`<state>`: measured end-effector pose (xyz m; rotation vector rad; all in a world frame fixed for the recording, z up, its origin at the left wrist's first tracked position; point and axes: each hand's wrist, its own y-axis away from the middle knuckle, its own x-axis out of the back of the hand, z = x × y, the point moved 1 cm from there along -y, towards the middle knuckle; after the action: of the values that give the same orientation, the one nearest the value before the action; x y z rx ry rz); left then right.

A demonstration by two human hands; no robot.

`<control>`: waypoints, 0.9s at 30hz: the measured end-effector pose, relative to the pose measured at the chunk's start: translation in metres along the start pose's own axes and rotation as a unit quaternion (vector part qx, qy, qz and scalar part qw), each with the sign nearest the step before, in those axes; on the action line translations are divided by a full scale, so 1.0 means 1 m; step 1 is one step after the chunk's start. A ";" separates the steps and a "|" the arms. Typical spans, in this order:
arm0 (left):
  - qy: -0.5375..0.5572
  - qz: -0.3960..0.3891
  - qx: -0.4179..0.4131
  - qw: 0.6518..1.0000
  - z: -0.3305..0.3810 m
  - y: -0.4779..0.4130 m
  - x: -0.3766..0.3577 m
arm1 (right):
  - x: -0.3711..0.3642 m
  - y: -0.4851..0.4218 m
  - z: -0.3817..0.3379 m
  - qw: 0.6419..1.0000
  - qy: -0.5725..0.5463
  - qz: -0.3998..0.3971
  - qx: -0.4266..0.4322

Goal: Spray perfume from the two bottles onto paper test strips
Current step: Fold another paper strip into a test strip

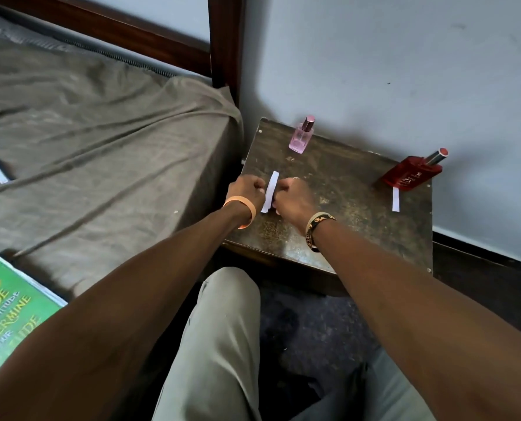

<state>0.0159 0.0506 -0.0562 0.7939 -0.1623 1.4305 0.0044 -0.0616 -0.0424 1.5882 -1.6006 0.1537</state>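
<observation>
On the desk (344, 226), left hand (247, 189) and right hand (292, 197), fingers curled, pinch a paper strip (270, 189) from either side; pink bottle (301, 136), red bottle (412, 174) stand behind.

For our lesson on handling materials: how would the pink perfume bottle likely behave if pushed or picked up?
The pink perfume bottle stands upright, tall on a small base, so a push near the cap would probably tip it. It looks like clear glass: likely smooth, fragile, heavy for its size.
</observation>
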 end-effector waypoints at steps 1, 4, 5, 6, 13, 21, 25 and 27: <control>0.011 -0.003 0.007 1.000 0.000 -0.001 -0.002 | -0.003 -0.002 0.001 1.000 -0.013 -0.006 -0.007; 0.088 -0.008 0.052 0.995 -0.001 -0.005 -0.007 | -0.008 0.001 0.001 0.994 -0.102 -0.011 -0.040; 0.115 -0.011 0.072 0.991 -0.004 -0.008 -0.008 | -0.008 0.002 0.002 0.989 -0.136 -0.010 -0.053; 0.136 -0.015 0.088 0.987 -0.007 -0.010 -0.009 | -0.008 0.004 0.002 0.984 -0.167 -0.009 -0.067; 0.242 -0.083 0.109 0.961 0.006 0.007 -0.005 | 0.008 0.021 0.005 0.944 -0.307 -0.033 -0.117; 0.339 -0.125 0.110 0.926 0.056 0.042 -0.006 | 0.051 0.057 0.006 0.949 -0.314 0.014 -0.038; 0.345 -0.129 0.075 0.926 0.088 0.067 -0.007 | 0.090 0.088 0.008 0.955 -0.292 0.045 0.018; 0.350 -0.135 0.057 0.925 0.104 0.081 -0.006 | 0.115 0.107 0.009 0.952 -0.295 0.077 0.040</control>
<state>-0.0229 -0.0194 0.0491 0.3380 0.5647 1.3829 -0.0726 -0.1348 0.0729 1.6619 -2.2008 -0.1992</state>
